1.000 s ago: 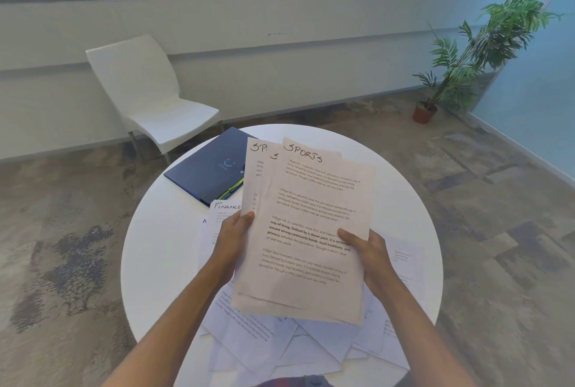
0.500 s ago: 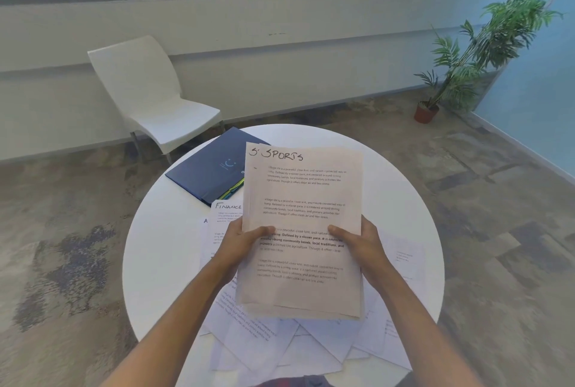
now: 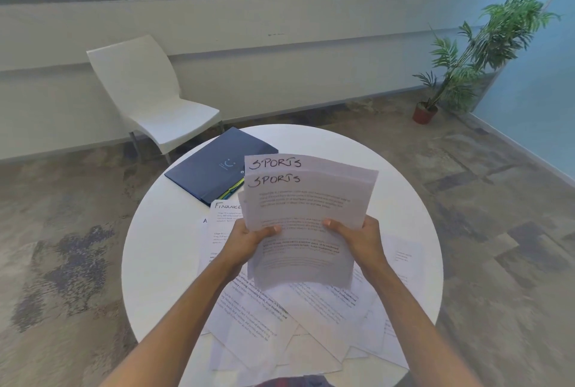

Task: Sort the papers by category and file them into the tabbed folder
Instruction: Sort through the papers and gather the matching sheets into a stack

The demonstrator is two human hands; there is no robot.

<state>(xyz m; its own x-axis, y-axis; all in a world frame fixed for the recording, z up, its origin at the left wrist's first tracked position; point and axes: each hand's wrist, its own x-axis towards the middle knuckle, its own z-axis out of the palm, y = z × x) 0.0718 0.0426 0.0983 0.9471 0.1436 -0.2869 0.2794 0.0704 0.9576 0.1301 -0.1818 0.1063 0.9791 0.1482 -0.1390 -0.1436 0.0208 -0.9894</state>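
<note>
I hold a small stack of sheets headed SPORTS (image 3: 306,200) upright above the round white table (image 3: 161,246). My left hand (image 3: 249,239) grips its left edge and my right hand (image 3: 357,237) grips its right edge, thumbs on the front. Two SPORTS headings show, one sheet raised behind the other. A dark blue tabbed folder (image 3: 214,165) lies shut at the table's far left, coloured tabs showing at its near edge. Loose printed papers (image 3: 273,324) lie spread under my arms, with one headed FINANCE (image 3: 227,209) beside the folder.
A white chair (image 3: 149,97) stands beyond the table to the left, against the wall. A potted plant (image 3: 466,66) is in the far right corner. Bare table surface shows at the left and at the far right.
The sheets were fanned sideways, then squared into one stack. Now the stack sits lower and is blurred, with the rear sheet slid up so a second SPORTS heading shows.
</note>
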